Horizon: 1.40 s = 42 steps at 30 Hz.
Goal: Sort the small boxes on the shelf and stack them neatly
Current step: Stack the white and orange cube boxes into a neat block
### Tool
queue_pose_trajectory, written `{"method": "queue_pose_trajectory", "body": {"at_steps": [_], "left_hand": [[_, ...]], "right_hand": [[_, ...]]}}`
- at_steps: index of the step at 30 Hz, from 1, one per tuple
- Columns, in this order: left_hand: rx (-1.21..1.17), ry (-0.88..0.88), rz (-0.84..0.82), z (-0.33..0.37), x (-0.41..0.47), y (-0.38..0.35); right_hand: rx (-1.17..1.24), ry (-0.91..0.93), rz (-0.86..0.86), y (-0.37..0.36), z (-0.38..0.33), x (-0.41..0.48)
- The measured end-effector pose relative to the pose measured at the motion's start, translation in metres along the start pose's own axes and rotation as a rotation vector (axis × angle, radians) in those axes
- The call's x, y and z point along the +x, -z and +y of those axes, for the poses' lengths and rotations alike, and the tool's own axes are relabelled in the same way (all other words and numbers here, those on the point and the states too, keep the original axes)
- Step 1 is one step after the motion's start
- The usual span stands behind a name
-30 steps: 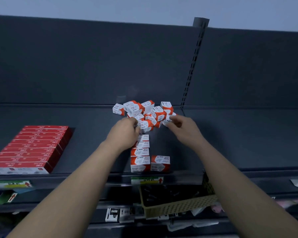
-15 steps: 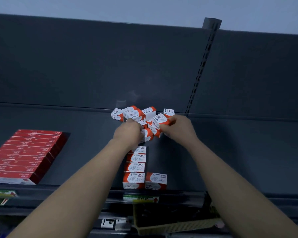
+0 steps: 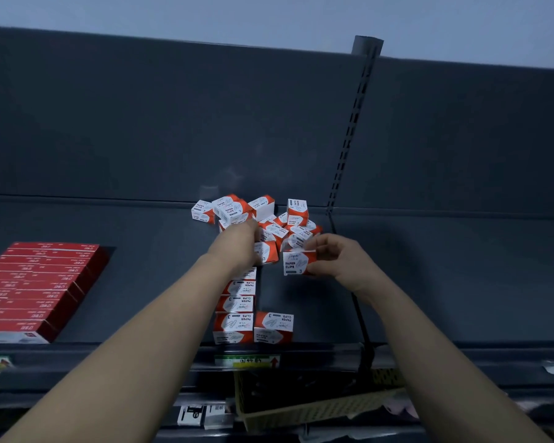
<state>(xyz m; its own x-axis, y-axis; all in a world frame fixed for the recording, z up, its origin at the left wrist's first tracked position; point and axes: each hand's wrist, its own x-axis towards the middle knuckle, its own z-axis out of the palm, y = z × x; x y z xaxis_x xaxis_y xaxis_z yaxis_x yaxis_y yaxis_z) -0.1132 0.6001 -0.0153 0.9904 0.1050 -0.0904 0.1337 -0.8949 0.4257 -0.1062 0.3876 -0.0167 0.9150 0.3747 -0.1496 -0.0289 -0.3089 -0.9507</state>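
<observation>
A jumbled pile of small red-and-white paper clip boxes (image 3: 263, 215) lies at the back of the dark shelf (image 3: 141, 282). In front of it runs a neat row of the same boxes (image 3: 235, 303), with one more box (image 3: 274, 326) beside its front end. My right hand (image 3: 336, 259) pinches a single paper clip box (image 3: 296, 263), lifted just in front of the pile. My left hand (image 3: 239, 247) reaches into the pile's left side, fingers curled around a box (image 3: 266, 251) there.
A block of flat red boxes (image 3: 36, 289) fills the shelf's left part. Below the shelf edge hangs a green price label (image 3: 247, 361), and a beige perforated basket (image 3: 317, 407) sits on the lower level. A slotted upright (image 3: 346, 148) divides the back panel.
My right hand has drawn one box out of the pile, toward me and to the right. My left hand stays at the pile. The camera has tilted upward.
</observation>
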Motion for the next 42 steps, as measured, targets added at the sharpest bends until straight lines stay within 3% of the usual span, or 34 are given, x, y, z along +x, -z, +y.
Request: {"method": "queue_pose_trajectory", "body": {"at_steps": [5, 14, 21, 25, 28, 33, 37, 42], "left_hand": [[0.06, -0.035, -0.058, 0.004, 0.0, 0.0], [-0.275, -0.06, 0.089, -0.004, -0.02, 0.014], [-0.343, -0.092, 0.127, -0.011, -0.047, 0.023], [-0.402, -0.091, 0.127, -0.01, -0.056, 0.021], [-0.416, -0.104, 0.094, -0.006, -0.059, 0.016], [-0.384, -0.17, 0.031, 0.002, -0.065, 0.014], [-0.379, -0.176, 0.071, -0.002, -0.07, 0.015], [-0.09, -0.156, 0.138, -0.026, -0.07, 0.011]], "right_hand": [[-0.018, -0.03, -0.004, 0.001, 0.006, -0.013], [0.029, -0.04, -0.079, -0.018, 0.013, -0.032], [-0.136, -0.001, -0.18, -0.031, 0.012, -0.034], [-0.152, -0.006, -0.175, -0.033, 0.011, -0.033], [-0.144, 0.042, -0.075, -0.034, 0.007, -0.032], [-0.086, 0.153, -0.032, -0.036, -0.003, -0.028], [-0.152, 0.121, -0.024, -0.033, -0.001, -0.023], [-0.262, 0.061, -0.058, -0.034, 0.005, -0.023]]}}
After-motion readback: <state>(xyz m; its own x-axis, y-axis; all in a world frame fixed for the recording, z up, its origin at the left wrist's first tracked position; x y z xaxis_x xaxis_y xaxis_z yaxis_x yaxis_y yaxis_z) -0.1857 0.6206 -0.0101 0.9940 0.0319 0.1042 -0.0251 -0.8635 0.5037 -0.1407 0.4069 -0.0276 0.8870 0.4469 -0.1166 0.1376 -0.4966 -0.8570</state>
